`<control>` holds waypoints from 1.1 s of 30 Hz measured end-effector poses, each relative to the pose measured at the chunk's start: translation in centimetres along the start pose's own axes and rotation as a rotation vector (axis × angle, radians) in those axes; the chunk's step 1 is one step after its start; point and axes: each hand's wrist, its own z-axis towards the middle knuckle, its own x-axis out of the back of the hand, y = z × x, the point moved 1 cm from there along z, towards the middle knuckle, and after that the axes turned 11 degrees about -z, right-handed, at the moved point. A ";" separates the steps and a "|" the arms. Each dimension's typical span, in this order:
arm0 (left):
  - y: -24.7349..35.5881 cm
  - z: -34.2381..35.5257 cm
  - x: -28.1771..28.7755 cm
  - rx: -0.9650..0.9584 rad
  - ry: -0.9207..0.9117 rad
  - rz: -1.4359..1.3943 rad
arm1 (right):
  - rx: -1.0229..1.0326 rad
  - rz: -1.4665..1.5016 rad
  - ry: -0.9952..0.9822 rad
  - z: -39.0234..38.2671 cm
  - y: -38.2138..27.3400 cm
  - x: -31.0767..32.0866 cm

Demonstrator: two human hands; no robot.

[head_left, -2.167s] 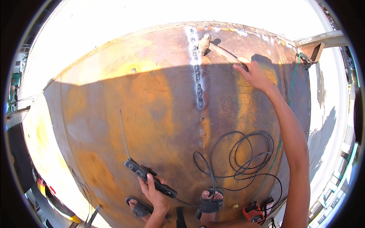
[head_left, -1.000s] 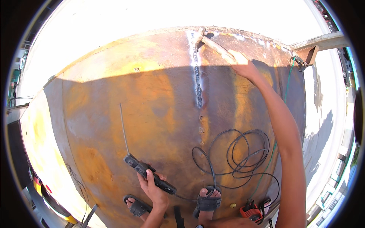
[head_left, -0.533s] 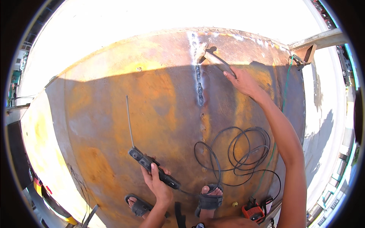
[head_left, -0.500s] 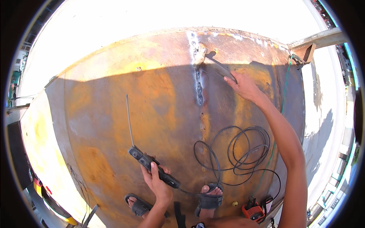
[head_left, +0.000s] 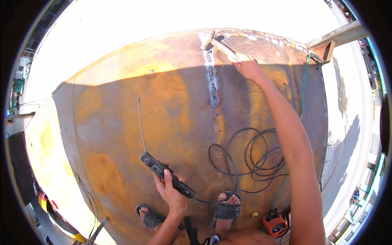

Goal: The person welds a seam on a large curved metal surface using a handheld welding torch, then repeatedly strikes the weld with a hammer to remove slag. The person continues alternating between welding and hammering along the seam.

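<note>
Head camera showed my right hand (head_left: 247, 68) gripping the hammer (head_left: 222, 48) at the far end of the weld (head_left: 211, 73), my left hand (head_left: 171, 196) clutching the rod holder (head_left: 158, 167) left of that weld, where a careless dip risked touching the rod (head_left: 141, 124) to the metal sheet (head_left: 118, 122).

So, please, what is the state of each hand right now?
Left hand: closed around the black electrode holder.
Right hand: closed around the hammer handle.
</note>
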 end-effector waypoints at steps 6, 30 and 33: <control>0.7 -0.1 0.8 -0.004 0.037 -0.003 | -0.078 0.231 -0.089 -3.2 -0.9 -1.3; -0.3 -0.4 -0.5 -0.015 0.021 0.008 | -0.096 0.116 0.129 2.8 -3.1 0.2; -0.4 -0.7 -0.9 -0.011 0.016 -0.007 | -0.186 0.212 0.214 5.0 -3.3 -0.8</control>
